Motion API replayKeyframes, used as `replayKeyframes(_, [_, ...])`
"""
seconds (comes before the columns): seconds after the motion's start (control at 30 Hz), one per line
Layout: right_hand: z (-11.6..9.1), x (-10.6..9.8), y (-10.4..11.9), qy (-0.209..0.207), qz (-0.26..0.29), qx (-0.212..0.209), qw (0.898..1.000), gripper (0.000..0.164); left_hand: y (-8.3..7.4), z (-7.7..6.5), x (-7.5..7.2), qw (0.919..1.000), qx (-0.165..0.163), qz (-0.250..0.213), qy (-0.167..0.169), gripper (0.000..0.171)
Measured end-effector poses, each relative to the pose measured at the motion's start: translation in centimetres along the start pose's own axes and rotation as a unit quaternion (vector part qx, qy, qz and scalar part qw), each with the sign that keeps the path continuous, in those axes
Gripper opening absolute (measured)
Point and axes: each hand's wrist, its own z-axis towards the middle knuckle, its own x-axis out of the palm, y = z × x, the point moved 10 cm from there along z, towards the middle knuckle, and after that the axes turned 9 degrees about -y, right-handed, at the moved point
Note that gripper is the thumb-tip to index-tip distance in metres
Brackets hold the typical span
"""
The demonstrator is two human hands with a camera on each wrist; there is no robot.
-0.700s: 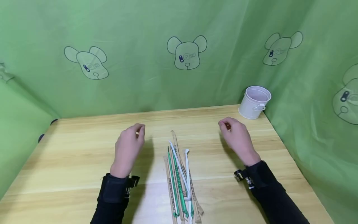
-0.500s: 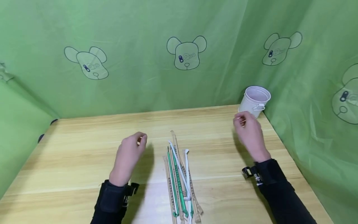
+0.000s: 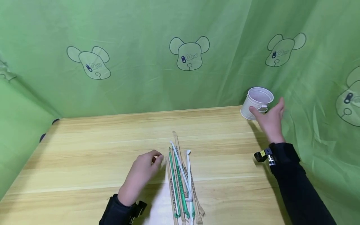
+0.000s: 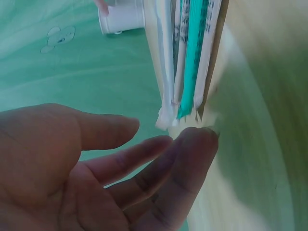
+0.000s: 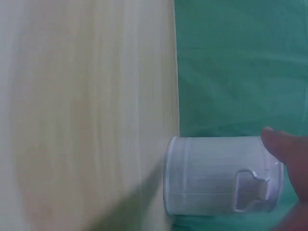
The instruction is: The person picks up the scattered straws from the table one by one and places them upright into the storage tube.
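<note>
A pile of paper-wrapped drinking straws [image 3: 180, 184], green, white and brown, lies lengthwise in the middle of the table. My left hand [image 3: 143, 172] is just left of the pile, fingers loosely bent and holding nothing; in the left wrist view its fingertips [image 4: 199, 137] are close to the straw ends [image 4: 185, 108]. At the back right corner stands a small white metal bucket [image 3: 254, 104] with a side handle [image 5: 250, 190]. My right hand [image 3: 271, 120] is spread beside it, thumb stretched toward its near side and the other fingers past its right side.
The light wooden table [image 3: 84, 150] ends at a green curtain [image 3: 135, 84] printed with bear heads, which hangs behind it and along both sides. The bucket stands close to the curtain at the table's corner.
My right hand has moved right and away from me to the bucket, its fingers spreading from a loose curl. My left hand has come nearer and rightward, beside the straws.
</note>
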Motion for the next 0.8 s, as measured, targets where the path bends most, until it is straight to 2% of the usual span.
replayKeyframes(0.13, [1.2,1.1,-0.6,0.020,0.039,0.021,0.999,0.118,-0.2,-0.4,0.9,0.9998,-0.007,-0.013,0.012,0.025])
replayKeyframes(0.3, [1.8,2.0,-1.1,0.007,0.083,0.004,0.996,0.097,-0.1,-1.0,2.1,0.9991,-0.017,-0.029,0.028,0.034])
replayKeyframes(0.4, [2.1,2.2,-1.7,-0.001,0.083,0.003,0.997,0.092,-0.3,-1.1,2.3,0.9994,-0.009,-0.026,0.024,0.034])
replayKeyframes(0.6, [2.2,1.8,-2.4,-0.024,0.064,0.021,0.997,0.096,-0.8,-1.5,2.4,0.9995,0.000,-0.026,0.020,0.029])
replayKeyframes(0.8, [0.8,1.9,-1.4,-0.040,0.065,-0.002,0.997,0.093,-0.7,-1.8,2.7,0.9995,-0.002,-0.024,0.019,0.027])
